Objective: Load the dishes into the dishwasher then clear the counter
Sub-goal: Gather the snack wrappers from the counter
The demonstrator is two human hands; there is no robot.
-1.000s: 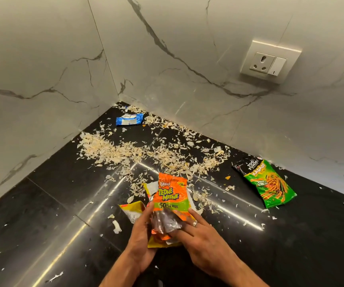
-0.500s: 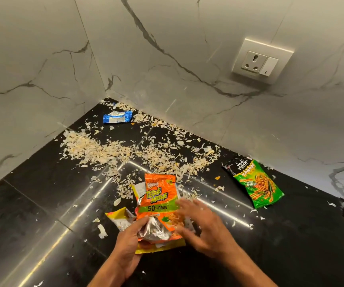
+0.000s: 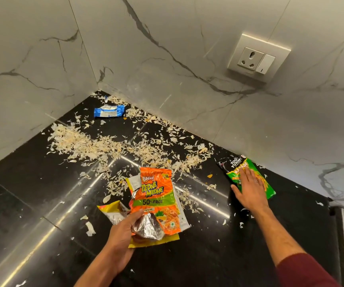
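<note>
The left hand (image 3: pixel 125 235) grips a bunch of crumpled snack wrappers, the orange foil packet (image 3: pixel 156 200) on top with a yellow wrapper (image 3: pixel 113 211) beneath, just above the glossy black stone counter (image 3: pixel 32 204). Farther right, the right hand (image 3: pixel 249 191) lies flat with fingers spread on the green snack packet (image 3: pixel 234 172). Beyond both hands, pale peel scraps (image 3: pixel 88 143) litter the counter; farthest, a blue wrapper (image 3: pixel 109 111) sits in the marble corner.

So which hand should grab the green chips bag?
The right hand. Its straight fingers already lie on the green packet, while the left hand is full, gripping the orange packet and other wrappers.
</note>
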